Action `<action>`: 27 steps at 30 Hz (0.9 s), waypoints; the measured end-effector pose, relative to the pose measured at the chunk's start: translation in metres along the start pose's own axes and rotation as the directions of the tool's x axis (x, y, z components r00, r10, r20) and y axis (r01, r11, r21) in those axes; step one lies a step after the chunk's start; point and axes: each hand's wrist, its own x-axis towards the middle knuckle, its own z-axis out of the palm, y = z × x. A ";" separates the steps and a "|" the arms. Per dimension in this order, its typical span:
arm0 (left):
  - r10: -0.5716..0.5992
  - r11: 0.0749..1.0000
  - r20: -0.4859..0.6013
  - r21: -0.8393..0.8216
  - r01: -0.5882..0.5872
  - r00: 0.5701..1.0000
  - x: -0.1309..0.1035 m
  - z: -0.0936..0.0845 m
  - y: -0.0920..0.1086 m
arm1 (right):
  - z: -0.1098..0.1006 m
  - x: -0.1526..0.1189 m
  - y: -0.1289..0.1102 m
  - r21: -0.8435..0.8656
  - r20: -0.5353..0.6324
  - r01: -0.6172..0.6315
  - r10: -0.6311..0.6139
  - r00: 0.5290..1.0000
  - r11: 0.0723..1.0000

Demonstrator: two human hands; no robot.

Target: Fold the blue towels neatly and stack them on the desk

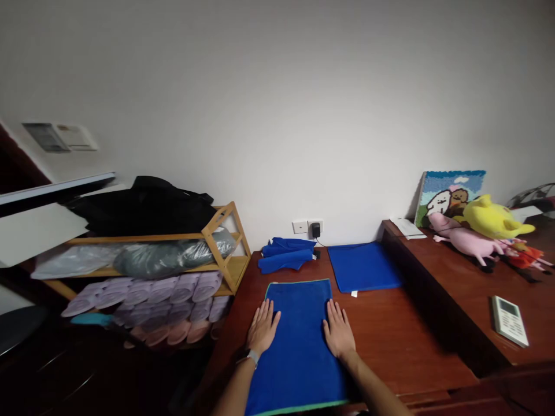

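A blue towel (301,346) with green edging lies spread out on the reddish-brown wooden table (390,341). Flat on its left edge rests my left hand (263,327), fingers stretched out, with a band around the wrist. My right hand (339,330) lies on the opposite edge, its fingers also extended and slightly apart. Neither hand grips anything. Behind the towel, a crumpled pile of blue cloths (287,255) sits near the wall. To the right of that pile is another blue towel (364,267), lying flat with a small white tag on its near edge.
A wooden rack (225,242) at left holds slippers (173,292), plastic-wrapped items and a black bag (151,205). A black plug (316,230) sits in the wall socket. The raised surface at right carries plush toys (489,218), a picture (451,190) and a white remote (510,320).
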 end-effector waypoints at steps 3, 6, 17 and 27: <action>0.038 0.999 -0.038 -0.022 -0.039 0.999 -0.014 0.021 0.030 | -0.003 0.000 -0.002 0.014 0.030 0.007 -0.007 1.000 1.000; 0.163 0.987 0.079 -0.001 -0.163 0.984 -0.037 0.067 0.078 | -0.005 0.000 -0.001 -0.002 0.047 0.004 -0.004 0.999 1.000; 0.127 0.987 0.220 0.070 -0.145 0.967 -0.070 0.108 0.087 | 0.000 0.002 0.003 -0.022 0.043 0.027 -0.026 0.999 0.999; -0.005 0.994 -0.018 0.111 0.007 1.000 -0.073 -0.012 -0.007 | -0.008 -0.001 -0.006 -0.022 0.055 -0.023 0.025 0.998 0.999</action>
